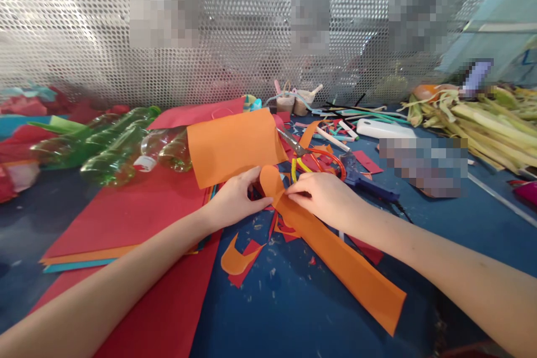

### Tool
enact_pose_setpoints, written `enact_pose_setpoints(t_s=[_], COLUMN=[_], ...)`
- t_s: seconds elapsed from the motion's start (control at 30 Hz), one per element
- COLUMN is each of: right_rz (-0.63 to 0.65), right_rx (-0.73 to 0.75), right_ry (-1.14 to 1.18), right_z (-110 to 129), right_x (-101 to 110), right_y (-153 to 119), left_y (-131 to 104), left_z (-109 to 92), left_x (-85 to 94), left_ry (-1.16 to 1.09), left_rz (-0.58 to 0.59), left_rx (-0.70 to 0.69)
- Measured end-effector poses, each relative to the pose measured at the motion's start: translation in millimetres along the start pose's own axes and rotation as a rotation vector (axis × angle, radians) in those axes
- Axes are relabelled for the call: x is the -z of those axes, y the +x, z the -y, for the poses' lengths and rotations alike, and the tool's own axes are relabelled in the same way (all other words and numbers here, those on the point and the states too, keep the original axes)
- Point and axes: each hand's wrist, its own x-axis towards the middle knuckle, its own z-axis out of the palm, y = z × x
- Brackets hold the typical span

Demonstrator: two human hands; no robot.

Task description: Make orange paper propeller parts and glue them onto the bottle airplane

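Note:
An orange paper strip point(344, 260) with a rounded far end slants over the blue table, its straight end towards the lower right. My left hand point(239, 198) grips the left side near the rounded end, thumb against the paper. My right hand point(321, 196) pinches the opposite edge a little lower, fingertips close together. Just beyond the hands lie scissors point(300, 148) with orange handles, blades pointing up and left. A curled orange sheet point(237, 148) stands behind my left hand. Orange and red paper offcuts point(240, 256) lie below the hands.
Red paper sheets point(126, 218) are stacked at left, with green plastic bottles point(121, 151) behind. A blue glue gun point(373, 185) and a white case-like object point(386, 128) lie at right. Corn husks point(482, 123) are piled far right. A perforated metal panel point(251, 28) closes the back.

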Motion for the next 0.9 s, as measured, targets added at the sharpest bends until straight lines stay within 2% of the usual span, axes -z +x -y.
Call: enact_pose_setpoints(t_s=[0.27, 0.47, 0.7, 0.9], right_rz=[0.004, 0.034, 0.069, 0.085], right_rx=[0.014, 0.046, 0.007, 0.001], right_ry=[0.001, -0.036, 0.129, 0.215], right_z=[-1.4, -2.3, -4.3, -4.1], right_x=[-2.7, 3.2, 9.1, 11.0], right_y=[0.3, 4.0, 1.9, -0.5], left_y=[-0.4, -0.4, 0.7, 1.0], left_z=[-1.4, -1.3, 4.2, 0.4], left_x=[0.7, 0.5, -2.5, -1.4], left_ry=[-0.031, -0.002, 0.023, 0.052], left_rz=[0.009, 0.012, -0.008, -0.044], left_rx=[-0.007, -0.006, -0.013, -0.008])
